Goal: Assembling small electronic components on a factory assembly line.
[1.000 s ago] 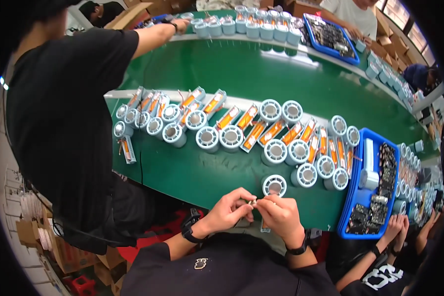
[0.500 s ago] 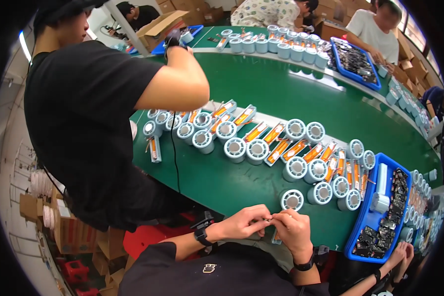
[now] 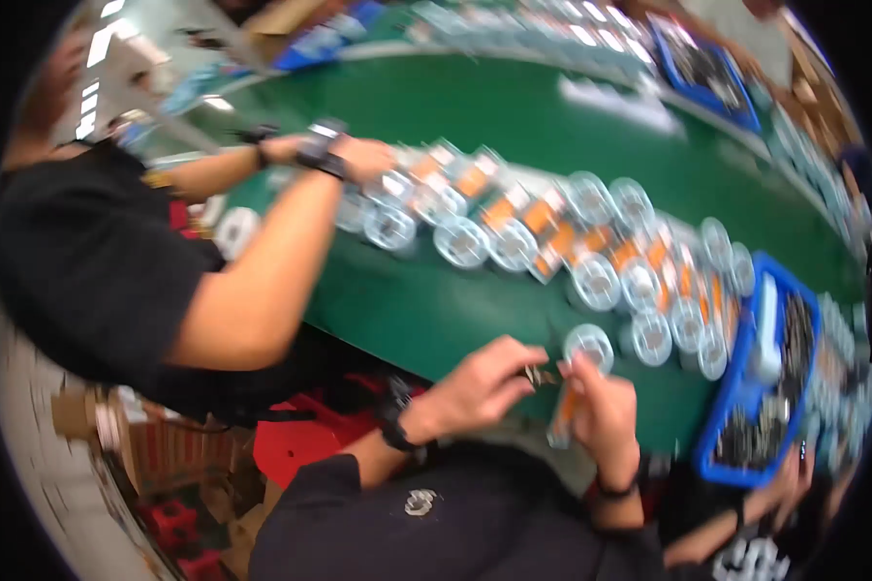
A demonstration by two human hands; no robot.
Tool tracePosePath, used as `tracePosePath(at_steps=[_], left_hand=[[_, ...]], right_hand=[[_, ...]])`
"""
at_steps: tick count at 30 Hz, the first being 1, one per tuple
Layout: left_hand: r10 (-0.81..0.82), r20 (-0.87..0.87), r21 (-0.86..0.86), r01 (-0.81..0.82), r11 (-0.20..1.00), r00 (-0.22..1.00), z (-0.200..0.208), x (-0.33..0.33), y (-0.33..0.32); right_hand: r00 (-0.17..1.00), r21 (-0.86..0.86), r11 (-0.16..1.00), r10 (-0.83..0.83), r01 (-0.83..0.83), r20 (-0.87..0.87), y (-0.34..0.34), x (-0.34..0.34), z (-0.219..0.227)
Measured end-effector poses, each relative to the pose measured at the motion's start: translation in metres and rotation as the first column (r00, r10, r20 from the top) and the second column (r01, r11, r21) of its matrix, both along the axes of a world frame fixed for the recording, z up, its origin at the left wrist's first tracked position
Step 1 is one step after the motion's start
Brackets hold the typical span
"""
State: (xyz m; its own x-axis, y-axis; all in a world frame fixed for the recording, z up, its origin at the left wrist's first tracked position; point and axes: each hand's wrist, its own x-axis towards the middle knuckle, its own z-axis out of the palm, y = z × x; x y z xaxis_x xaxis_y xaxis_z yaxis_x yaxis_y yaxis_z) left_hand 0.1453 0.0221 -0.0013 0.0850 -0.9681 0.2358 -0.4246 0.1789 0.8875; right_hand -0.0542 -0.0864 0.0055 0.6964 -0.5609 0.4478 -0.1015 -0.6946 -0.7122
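Note:
My left hand (image 3: 482,389) is closed in a pinch on a small dark part (image 3: 536,375), too blurred to tell its kind. My right hand (image 3: 603,412) is beside it, thumb and fingers pressed together; what they pinch is blurred. Just beyond my right fingers stands a light-blue round housing (image 3: 591,341) with a grey disc in its top. A light-blue narrow casing with an orange strip (image 3: 564,414) shows beside and under my right hand, reaching over the table's near edge. Whether casing and housing are joined is hidden.
Several light-blue round housings (image 3: 596,281) with orange-strip casings stand in rows on the green table (image 3: 407,320). At the right lies a blue tray (image 3: 712,426) of dark circuit boards. A co-worker's arm (image 3: 281,271) reaches in from the left; another person's hands (image 3: 790,474) are at lower right.
The view has shifted and blurred. My hands have moved apart a little, with the small dark part now showing at my left fingers. The co-worker on the left now reaches down to the housings.

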Motion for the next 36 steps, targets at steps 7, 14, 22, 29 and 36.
tracePosePath(at_steps=[7, 14, 22, 29, 36], left_hand=[[0.105, 0.001, 0.131, -0.104, 0.986, 0.994, 0.017, -0.008, -0.006], [0.091, 0.090, 0.095, -0.100, 0.990, 0.992, 0.010, -0.008, -0.002], [0.074, 0.122, 0.088, -0.085, 0.992, 0.990, 0.011, -0.012, 0.003], [0.067, 0.106, 0.077, -0.076, 0.994, 0.992, 0.009, -0.015, -0.005], [0.104, 0.141, 0.060, -0.114, 0.992, 0.985, 0.010, -0.013, -0.003]], right_hand=[[0.985, 0.478, 0.874, 0.012, -0.093, 0.170, -0.002, -0.015, -0.016], [0.990, 0.061, 0.998, 0.023, -0.032, 0.138, 0.004, -0.032, -0.009], [0.997, -0.077, 0.995, 0.063, -0.059, 0.046, 0.010, -0.030, -0.010], [0.995, -0.130, 0.987, 0.089, -0.093, -0.035, -0.004, -0.012, 0.010], [0.992, -0.027, 0.993, -0.119, 0.118, -0.050, -0.018, 0.006, 0.022]])
